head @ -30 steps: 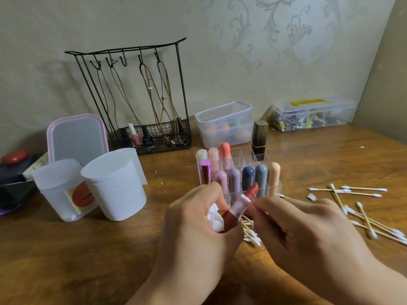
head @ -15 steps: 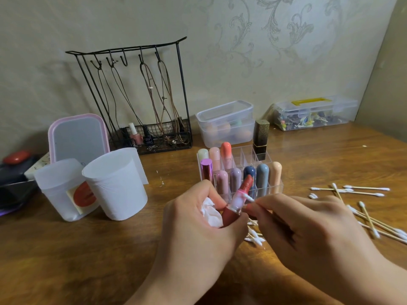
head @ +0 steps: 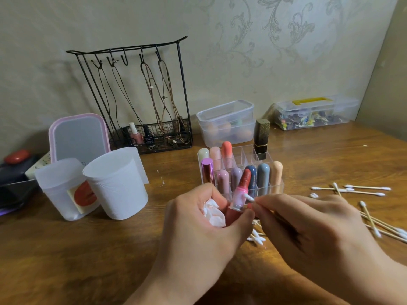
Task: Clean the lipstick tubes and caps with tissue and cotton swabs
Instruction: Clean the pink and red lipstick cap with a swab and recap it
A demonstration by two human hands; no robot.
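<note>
Over the wooden desk, left hand grips lipstick and tissue; right hand pinches a cotton swab against its collar.

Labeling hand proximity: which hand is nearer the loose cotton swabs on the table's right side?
Right. The right hand lies just beside the loose cotton swabs, pinching a swab of its own. The left hand sits farther away, holding the lipstick and tissue.

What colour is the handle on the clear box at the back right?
Yellow handle, seen in the head view.
</note>
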